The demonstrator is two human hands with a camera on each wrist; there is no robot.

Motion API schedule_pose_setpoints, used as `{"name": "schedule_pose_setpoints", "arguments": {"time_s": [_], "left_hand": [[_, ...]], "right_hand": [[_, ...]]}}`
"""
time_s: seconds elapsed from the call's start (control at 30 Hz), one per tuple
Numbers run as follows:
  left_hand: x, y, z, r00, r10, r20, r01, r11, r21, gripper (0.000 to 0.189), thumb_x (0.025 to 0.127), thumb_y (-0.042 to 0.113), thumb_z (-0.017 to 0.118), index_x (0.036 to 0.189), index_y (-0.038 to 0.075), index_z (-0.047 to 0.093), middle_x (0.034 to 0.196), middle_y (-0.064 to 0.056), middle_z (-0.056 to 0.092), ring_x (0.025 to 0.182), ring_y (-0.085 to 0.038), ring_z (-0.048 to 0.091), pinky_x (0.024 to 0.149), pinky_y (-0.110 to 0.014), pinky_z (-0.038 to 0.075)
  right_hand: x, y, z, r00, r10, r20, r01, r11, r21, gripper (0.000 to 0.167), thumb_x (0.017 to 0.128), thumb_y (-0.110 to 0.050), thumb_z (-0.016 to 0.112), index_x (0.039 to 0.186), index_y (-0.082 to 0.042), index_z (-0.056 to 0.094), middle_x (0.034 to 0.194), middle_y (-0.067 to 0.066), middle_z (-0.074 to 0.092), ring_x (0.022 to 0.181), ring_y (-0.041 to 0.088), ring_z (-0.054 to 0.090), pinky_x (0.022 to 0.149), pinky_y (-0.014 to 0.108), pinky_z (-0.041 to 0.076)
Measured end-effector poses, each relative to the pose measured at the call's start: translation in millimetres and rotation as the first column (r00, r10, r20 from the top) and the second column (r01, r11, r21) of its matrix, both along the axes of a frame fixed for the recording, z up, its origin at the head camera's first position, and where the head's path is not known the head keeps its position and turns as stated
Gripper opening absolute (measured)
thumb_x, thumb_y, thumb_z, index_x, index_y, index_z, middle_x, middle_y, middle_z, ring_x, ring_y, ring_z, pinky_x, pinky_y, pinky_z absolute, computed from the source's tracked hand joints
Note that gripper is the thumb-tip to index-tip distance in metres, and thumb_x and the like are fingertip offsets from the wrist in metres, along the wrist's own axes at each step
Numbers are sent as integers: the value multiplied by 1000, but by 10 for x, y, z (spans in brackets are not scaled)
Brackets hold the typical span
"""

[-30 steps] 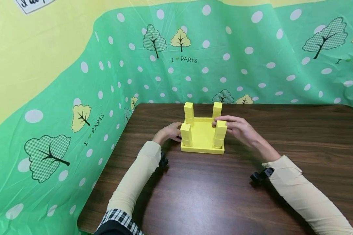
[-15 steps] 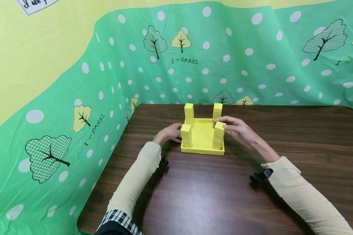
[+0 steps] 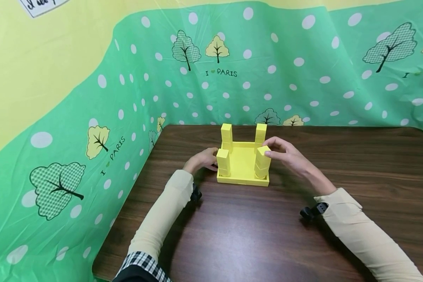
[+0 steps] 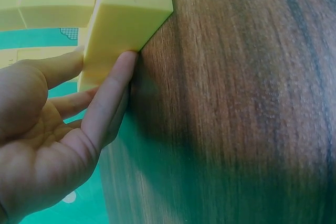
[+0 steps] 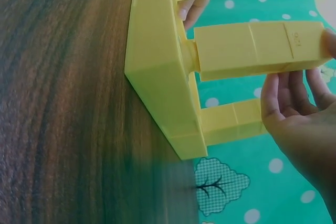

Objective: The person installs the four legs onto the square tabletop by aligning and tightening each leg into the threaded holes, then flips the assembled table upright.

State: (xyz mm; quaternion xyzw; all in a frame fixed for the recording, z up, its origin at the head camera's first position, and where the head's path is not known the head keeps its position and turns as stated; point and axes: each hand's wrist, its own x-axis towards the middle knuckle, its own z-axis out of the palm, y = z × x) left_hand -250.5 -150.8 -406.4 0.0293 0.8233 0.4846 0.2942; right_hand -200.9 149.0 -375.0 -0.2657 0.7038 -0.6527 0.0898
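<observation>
A small yellow upturned toy table [image 3: 242, 181] lies on a wooden tabletop, its legs pointing up from a square, low-rimmed top. My right hand [image 3: 290, 156] pinches the upper end of the near right leg [image 3: 262, 164] between thumb and fingers. In the right wrist view, this leg [image 5: 247, 51] stands on a narrower round neck [image 5: 192, 56] at the corner. My left hand [image 3: 201, 159] holds the left side of the table's top; in the left wrist view, thumb and fingers [image 4: 107, 98] touch its wall [image 4: 123, 30]. Some left fingertips are hidden.
Other legs stand at the near left [image 3: 223, 162], far left [image 3: 226, 135] and far right [image 3: 260, 133]. The dark wooden tabletop [image 3: 232, 235] extends around the piece. A green dotted cloth [image 3: 285, 78] hangs behind and to the left.
The near right leg has tilted slightly and turned about its length. My right fingers have shifted around its top and now curl more. The left hand stays put.
</observation>
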Motion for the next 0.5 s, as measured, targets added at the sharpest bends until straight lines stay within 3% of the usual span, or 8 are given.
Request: {"name": "schedule_pose_setpoints", "arguments": {"time_s": [0.23,0.5], "left_hand": [[0,-3,5,1000,1,0,-1,1000,-3,40,95,-7,47,134,1,42,90,-10,52,81,-18,57,80,-37,58],[-2,-11,-3,1000,-5,0,5,1000,3,44,93,-10,45,136,1,41,95,-11,53,84,-18,58,80,-36,58]], "right_hand": [[38,-14,24,989,-121,-91,134,979,153,26,89,-11,68,108,0,54,96,1,56,86,14,56,72,21,49],[72,-38,16,971,-173,-162,200,965,169,28,87,-12,71,105,-2,53,95,3,53,82,17,53,68,21,48]]}}
